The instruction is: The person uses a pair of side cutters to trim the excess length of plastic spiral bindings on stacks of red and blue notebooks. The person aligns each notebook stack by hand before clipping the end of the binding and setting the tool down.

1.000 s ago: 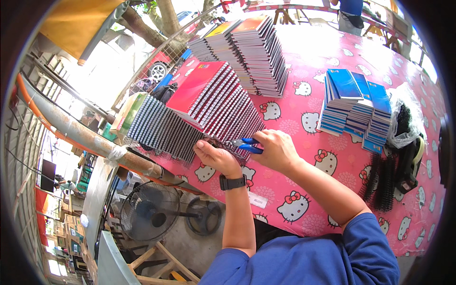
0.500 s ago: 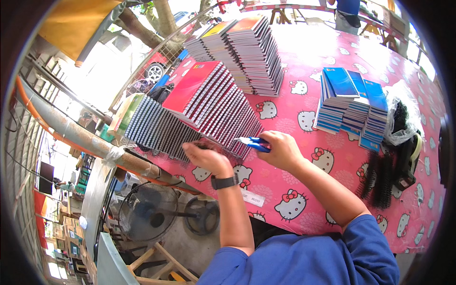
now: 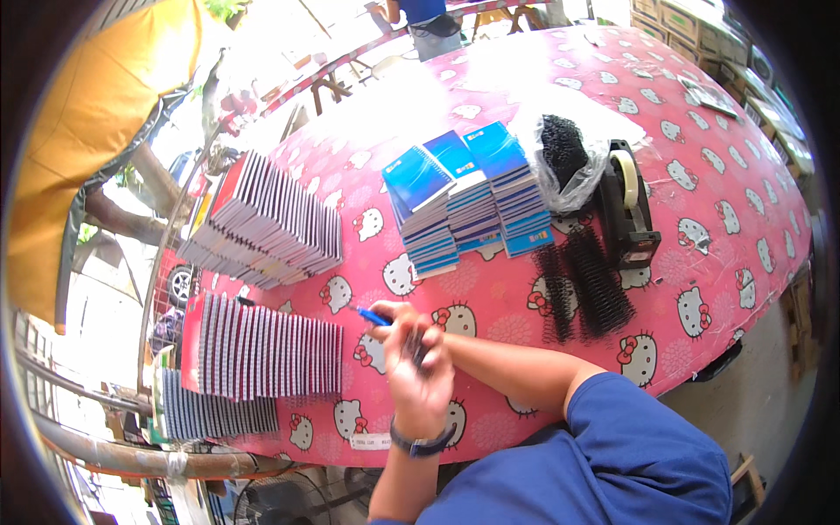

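Blue-handled pliers (image 3: 374, 317) in right hand (image 3: 418, 325), fingers clenched round it; left hand (image 3: 422, 376) fingers: can't tell.

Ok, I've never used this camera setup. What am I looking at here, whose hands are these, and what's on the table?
This is one fisheye camera worn on a person's head, looking down, so straight edges bend near the rim. There is no machine: the forearms in blue sleeves are the wearer's own. The left hand, with a wristwatch, covers most of the right hand, which holds a blue-handled tool; something dark sits between the fingers, too blurred to name. On the pink cartoon-cat tablecloth lie fanned red-covered spiral notebooks, another fanned stack, blue notebooks, black binding combs and a tape dispenser.
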